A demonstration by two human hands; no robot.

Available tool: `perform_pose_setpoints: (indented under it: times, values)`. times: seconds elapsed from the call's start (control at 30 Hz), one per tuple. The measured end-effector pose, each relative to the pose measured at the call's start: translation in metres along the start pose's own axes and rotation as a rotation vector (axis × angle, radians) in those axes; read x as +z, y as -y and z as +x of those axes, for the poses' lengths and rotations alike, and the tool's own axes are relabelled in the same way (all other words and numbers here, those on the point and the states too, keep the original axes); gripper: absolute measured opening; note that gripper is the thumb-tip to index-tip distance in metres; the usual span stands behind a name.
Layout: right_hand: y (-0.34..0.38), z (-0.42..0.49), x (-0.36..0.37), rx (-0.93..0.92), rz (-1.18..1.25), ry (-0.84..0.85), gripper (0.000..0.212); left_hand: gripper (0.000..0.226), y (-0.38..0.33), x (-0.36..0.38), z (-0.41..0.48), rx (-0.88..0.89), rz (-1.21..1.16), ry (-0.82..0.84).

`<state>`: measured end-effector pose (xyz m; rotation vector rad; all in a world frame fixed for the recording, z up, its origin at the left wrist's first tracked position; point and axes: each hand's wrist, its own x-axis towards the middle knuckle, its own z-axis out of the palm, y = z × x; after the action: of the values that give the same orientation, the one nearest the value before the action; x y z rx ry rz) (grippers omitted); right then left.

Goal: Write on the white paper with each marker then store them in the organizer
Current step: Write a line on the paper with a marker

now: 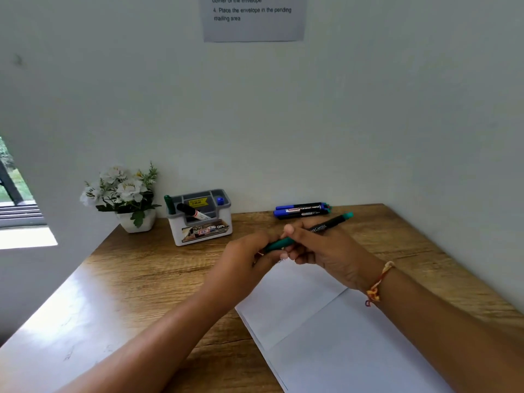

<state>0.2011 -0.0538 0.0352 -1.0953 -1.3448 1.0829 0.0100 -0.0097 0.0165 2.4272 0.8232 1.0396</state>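
Left hand [243, 259]: fingers are curling round the green cap end of the marker [326, 226], gripping it.
Right hand [326, 251]: thumb and fingers are pinching the marker's black barrel just beside the cap; a thread band [378, 285] is sitting on that wrist.
Marker in hand: both hands are holding it above the far end of the paper [326, 336], over the middle of the worktop [158, 268]. It is tilting, with the tail pointing toward the far right corner.
Step (my read): the hands are working the cap. I cannot tell whether it is coming off or going back on.
Organizer [204, 219]: it is sitting at the far edge, left of middle, near the wall.
Stored: three markers are standing in it. A green one [169, 204] is upright in the left slot, a black one [192, 212] is leaning in the middle compartment, and a blue one [220, 200] is poking out on the right.
Loose markers [300, 209]: blue-capped ones are lying side by side at the far edge, right of the organizer. There are at least two; the exact count is unclear.
Paper: it is lying on the near right part of the worktop and running off the near edge. No writing is showing clearly, and the strip under the hands is hidden.
Progress (judgement): the task is looking roughly half done.
Remaining: the held marker and the loose ones are waiting to be stored.
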Motion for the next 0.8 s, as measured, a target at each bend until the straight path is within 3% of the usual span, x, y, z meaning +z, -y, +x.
perform_pose_setpoints:
  times: [0.13, 0.23, 0.5, 0.63, 0.8]
  values:
    - [-0.001, -0.004, -0.001, 0.024, -0.072, 0.011, 0.029, 0.008, 0.002, 0.005, 0.002, -0.066, -0.181, 0.074]
    - [0.0, -0.006, -0.001, 0.053, -0.018, 0.011, 0.019, 0.014, 0.001, 0.008, 0.003, -0.091, -0.258, 0.081]
    - [0.0, -0.005, -0.002, 0.131, 0.161, 0.044, 0.024, 0.019, 0.011, 0.009, 0.008, -0.183, -0.391, 0.081]
    - [0.0, -0.003, -0.005, 0.146, 0.14, 0.038, 0.029, 0.017, 0.015, 0.008, 0.01, -0.17, -0.305, 0.088]
    - [0.004, 0.004, -0.025, 0.141, 0.179, -0.201, 0.033, 0.014, 0.023, 0.0, 0.007, -0.205, -0.156, -0.014]
